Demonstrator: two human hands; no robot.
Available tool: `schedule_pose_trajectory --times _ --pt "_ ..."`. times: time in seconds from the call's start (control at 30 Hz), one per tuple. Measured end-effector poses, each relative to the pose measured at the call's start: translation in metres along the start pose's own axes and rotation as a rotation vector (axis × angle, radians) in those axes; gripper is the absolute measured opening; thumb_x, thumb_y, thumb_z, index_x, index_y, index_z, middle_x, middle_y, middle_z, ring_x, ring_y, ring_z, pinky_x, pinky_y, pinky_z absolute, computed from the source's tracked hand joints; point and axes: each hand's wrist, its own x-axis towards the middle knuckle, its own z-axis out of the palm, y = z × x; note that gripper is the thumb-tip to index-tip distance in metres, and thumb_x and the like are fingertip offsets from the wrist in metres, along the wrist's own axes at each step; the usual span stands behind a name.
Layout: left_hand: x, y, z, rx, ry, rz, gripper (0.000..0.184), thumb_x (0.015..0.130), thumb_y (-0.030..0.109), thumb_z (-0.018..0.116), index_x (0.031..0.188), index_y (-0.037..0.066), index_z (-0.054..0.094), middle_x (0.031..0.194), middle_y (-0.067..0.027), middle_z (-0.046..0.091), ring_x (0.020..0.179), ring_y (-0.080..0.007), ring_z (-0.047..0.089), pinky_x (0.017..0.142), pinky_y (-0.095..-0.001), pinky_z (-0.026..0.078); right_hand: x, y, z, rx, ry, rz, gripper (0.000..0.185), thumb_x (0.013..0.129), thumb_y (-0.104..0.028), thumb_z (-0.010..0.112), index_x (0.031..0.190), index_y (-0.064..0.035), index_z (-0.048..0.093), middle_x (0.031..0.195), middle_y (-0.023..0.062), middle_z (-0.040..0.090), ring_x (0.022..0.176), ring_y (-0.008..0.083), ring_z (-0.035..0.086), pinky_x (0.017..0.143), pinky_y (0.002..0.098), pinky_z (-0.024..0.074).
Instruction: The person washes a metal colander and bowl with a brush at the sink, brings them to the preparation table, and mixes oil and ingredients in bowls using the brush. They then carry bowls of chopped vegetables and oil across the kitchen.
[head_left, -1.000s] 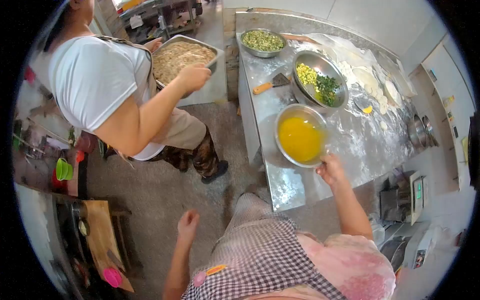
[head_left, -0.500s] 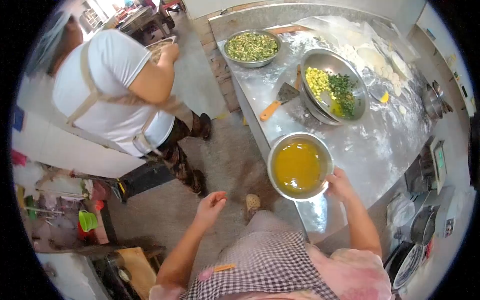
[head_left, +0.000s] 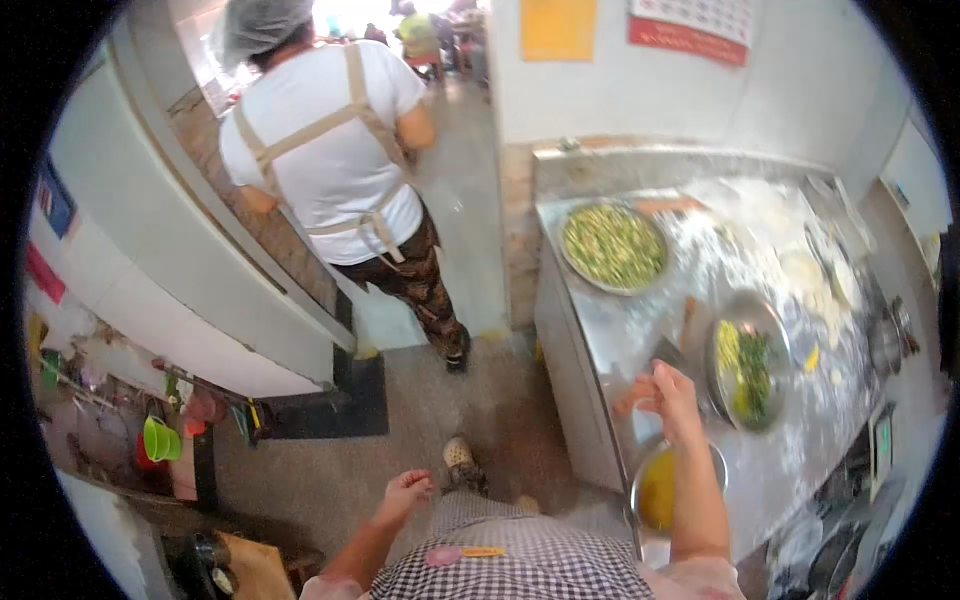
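Note:
My right hand (head_left: 668,395) is raised over the steel worktop, its fingers apart and nothing in them. Under that forearm sits a steel bowl of yellow liquid (head_left: 656,490), partly hidden by the arm. Just beyond my fingers lies a scraper (head_left: 668,352), its handle hard to make out. A larger steel bowl (head_left: 777,325) holds yellow bits and chopped greens, to the right of the scraper. Farther back stands a bowl of chopped green filling (head_left: 614,247). My left hand (head_left: 407,490) hangs in front of the checked apron, fingers loosely curled, touching no object.
A person in a white shirt (head_left: 335,130) walks in the doorway, back turned. Flour and dough pieces (head_left: 805,270) lie on the worktop (head_left: 620,350). Pans (head_left: 888,340) stand at the right. A green basket (head_left: 160,438) is at the left.
My right hand has let go of the bowl of yellow liquid, which now rests on the worktop. The person has moved away into the doorway. My view has swung toward the doorway.

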Motion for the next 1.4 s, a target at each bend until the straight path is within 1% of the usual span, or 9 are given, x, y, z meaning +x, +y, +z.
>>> schedule_pose_trajectory --times 0.23,0.5,0.67,0.9,0.97,1.03,1.1,1.27,1.4 --pt "0.084 0.072 -0.083 -0.107 0.054 0.078 0.031 0.086 0.013 0.056 0.112 -0.003 0.051 0.097 -0.0083 0.060 0.083 -0.0150 0.058 0.073 -0.0282 0.047 0.201 0.029 0.060 0.748 0.331 0.144 0.037 0.086 -0.035 0.054 0.102 -0.0017 0.049 0.079 0.0123 0.055 0.064 0.0229 0.058 0.051 0.0346 0.0519" --pt "0.184 0.176 -0.128 -0.181 0.030 0.061 0.036 0.085 0.018 0.058 0.115 -0.002 0.051 0.096 -0.0078 0.061 0.081 -0.0159 0.059 0.072 -0.0273 0.048 0.238 0.038 0.050 0.455 0.495 0.251 0.006 0.083 -0.011 0.045 0.079 -0.0086 0.042 0.060 0.0060 0.040 0.038 0.0148 0.034 0.031 0.0259 0.0288" --pt "0.300 0.216 -0.077 -0.354 -0.325 -0.044 0.035 0.087 0.021 0.055 0.117 0.003 0.050 0.104 -0.0094 0.059 0.093 -0.0195 0.058 0.082 -0.0327 0.048 0.182 0.062 0.086 0.231 0.633 0.393 0.019 0.073 -0.006 0.051 0.092 -0.0090 0.050 0.062 0.0044 0.046 0.049 0.0155 0.047 0.036 0.0272 0.0360" --pt "0.380 0.354 -0.017 -0.565 -0.552 -0.071 0.048 0.093 0.036 0.035 0.124 0.001 0.044 0.122 -0.0142 0.050 0.112 -0.0281 0.048 0.095 -0.0392 0.039 0.238 0.062 0.244 -0.370 -0.185 0.640 0.024 0.073 -0.012 0.058 0.097 -0.0093 0.060 0.078 0.0039 0.061 0.061 0.0123 0.055 0.048 0.0252 0.0443" --pt "0.405 0.396 -0.036 -0.437 -0.472 -0.113 0.047 0.093 0.035 0.034 0.123 0.000 0.045 0.122 -0.0158 0.049 0.115 -0.0278 0.045 0.097 -0.0410 0.036 0.293 0.127 0.270 -0.453 -0.573 -0.088 0.027 0.080 -0.016 0.057 0.104 -0.0042 0.059 0.088 0.0100 0.063 0.069 0.0170 0.060 0.055 0.0289 0.0481" --pt "0.428 0.430 -0.067 -0.464 -0.417 -0.072 0.046 0.093 0.034 0.034 0.122 0.000 0.046 0.122 -0.0159 0.050 0.115 -0.0279 0.046 0.097 -0.0414 0.037 0.320 0.025 0.382 -0.147 -0.192 0.641 0.025 0.073 0.000 0.053 0.098 -0.0007 0.050 0.068 0.0076 0.052 0.049 0.0180 0.049 0.035 0.0272 0.0338" --pt "0.445 0.452 -0.097 -0.576 -0.384 0.008 0.046 0.093 0.034 0.034 0.120 0.000 0.047 0.121 -0.0160 0.050 0.114 -0.0281 0.046 0.097 -0.0418 0.037 0.360 0.001 0.442 -0.125 -0.389 0.575 0.018 0.073 -0.002 0.056 0.085 -0.0037 0.043 0.057 0.0055 0.040 0.039 0.0158 0.038 0.030 0.0296 0.0291" --pt "0.485 0.493 -0.156 -0.822 -0.314 0.184 0.044 0.092 0.033 0.034 0.117 -0.001 0.049 0.119 -0.0164 0.051 0.112 -0.0284 0.047 0.096 -0.0428 0.037 0.440 -0.029 0.584 -0.199 -0.477 0.717 0.022 0.074 0.002 0.056 0.094 -0.0017 0.049 0.077 0.0086 0.054 0.064 0.0167 0.054 0.044 0.0297 0.0436" --pt "0.525 0.530 -0.207 -1.008 -0.284 0.316 0.043 0.092 0.032 0.034 0.115 -0.001 0.050 0.118 -0.0167 0.051 0.111 -0.0287 0.048 0.095 -0.0437 0.038 0.507 -0.011 0.701 -0.105 -0.538 0.657 0.020 0.073 0.002 0.054 0.091 -0.0003 0.046 0.070 0.0096 0.052 0.045 0.0158 0.048 0.032 0.0304 0.0330"
